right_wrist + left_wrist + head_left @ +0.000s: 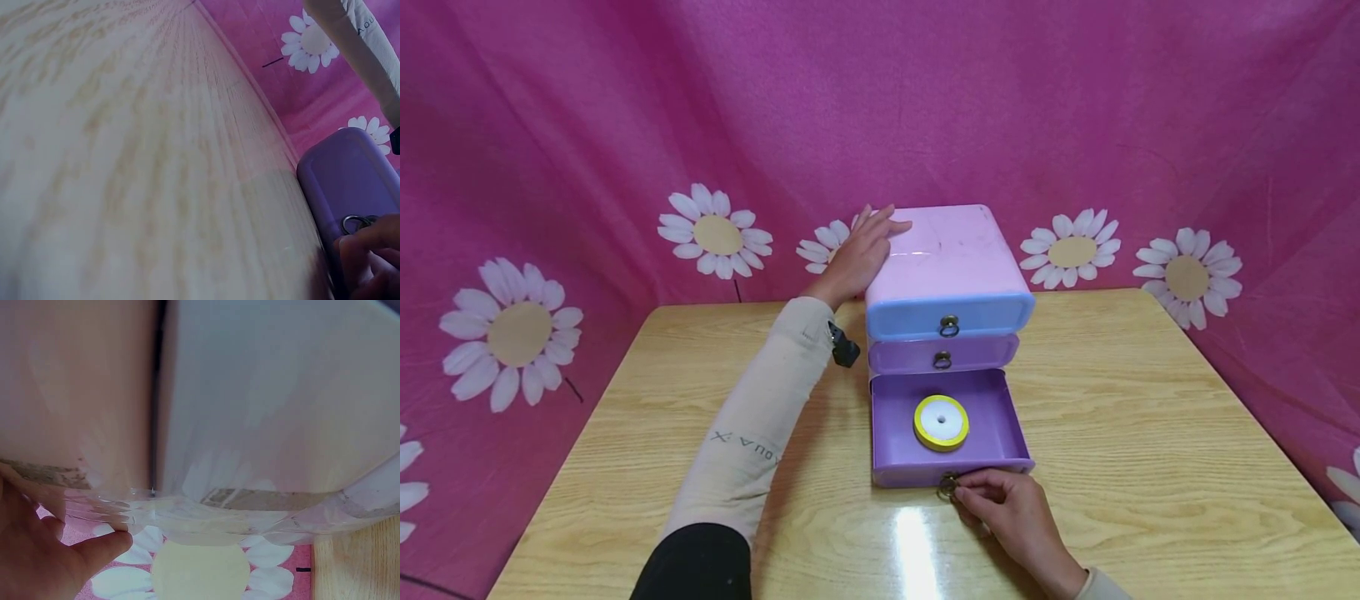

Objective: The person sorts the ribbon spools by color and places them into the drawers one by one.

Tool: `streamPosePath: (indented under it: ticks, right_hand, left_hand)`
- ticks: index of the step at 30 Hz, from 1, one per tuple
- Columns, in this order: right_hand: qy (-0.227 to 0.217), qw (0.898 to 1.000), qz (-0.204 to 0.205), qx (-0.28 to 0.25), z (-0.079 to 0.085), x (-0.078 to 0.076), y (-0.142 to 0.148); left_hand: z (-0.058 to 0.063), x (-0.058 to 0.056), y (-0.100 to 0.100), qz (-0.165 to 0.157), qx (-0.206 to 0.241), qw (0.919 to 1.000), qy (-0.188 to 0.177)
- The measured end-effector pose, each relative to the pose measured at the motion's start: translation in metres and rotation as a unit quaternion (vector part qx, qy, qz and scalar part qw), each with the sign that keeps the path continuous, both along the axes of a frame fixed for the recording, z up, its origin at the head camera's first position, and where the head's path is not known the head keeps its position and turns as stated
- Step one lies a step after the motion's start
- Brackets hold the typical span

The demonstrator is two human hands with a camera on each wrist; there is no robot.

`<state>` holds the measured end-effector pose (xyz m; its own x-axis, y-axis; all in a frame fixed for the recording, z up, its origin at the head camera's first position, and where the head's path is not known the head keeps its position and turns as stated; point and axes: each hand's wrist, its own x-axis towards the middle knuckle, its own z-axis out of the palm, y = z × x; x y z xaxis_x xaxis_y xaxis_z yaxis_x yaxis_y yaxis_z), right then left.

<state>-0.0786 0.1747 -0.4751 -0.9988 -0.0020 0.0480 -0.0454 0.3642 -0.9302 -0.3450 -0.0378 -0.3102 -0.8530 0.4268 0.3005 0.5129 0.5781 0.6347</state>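
A small pastel drawer box (951, 258) stands on the table, its pink top towards the back wall. Its bottom purple drawer (891, 446) is pulled out, and a yellow-rimmed white ribbon spool (942, 421) lies flat inside. My left hand (859, 258) rests on the box's upper left edge with fingers extended; in the left wrist view part of that hand (62, 550) shows beside the box's side. My right hand (1011, 512) pinches the metal ring pull (947, 485) on the bottom drawer's front. The right wrist view shows the ring (355, 223) at the fingertips.
Above the pulled-out drawer are a purple middle drawer (895, 356) and a blue top drawer (902, 319), both pushed in and each with a ring pull. The wooden table (1135, 417) meets a pink daisy-print cloth (925, 100) at the back and sides.
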Motion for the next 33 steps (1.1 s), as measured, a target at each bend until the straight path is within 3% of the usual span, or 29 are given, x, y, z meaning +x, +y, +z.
streamPosePath:
  ticks: [5,17,33]
  right_hand:
    - [0.003,1.000,0.001,-0.016,0.003,0.001,0.000]
    - [-0.007,0.999,-0.034,0.015,0.009,-0.002,-0.002]
    - [0.008,0.998,-0.055,-0.006,0.012,-0.005,-0.002]
  left_hand:
    - [0.001,0.001,0.000,-0.002,0.000,1.0000,0.002]
    - [0.000,0.000,0.000,-0.002,0.005,1.0000,0.001]
    - [0.001,0.001,0.000,-0.001,0.002,1.0000,-0.001]
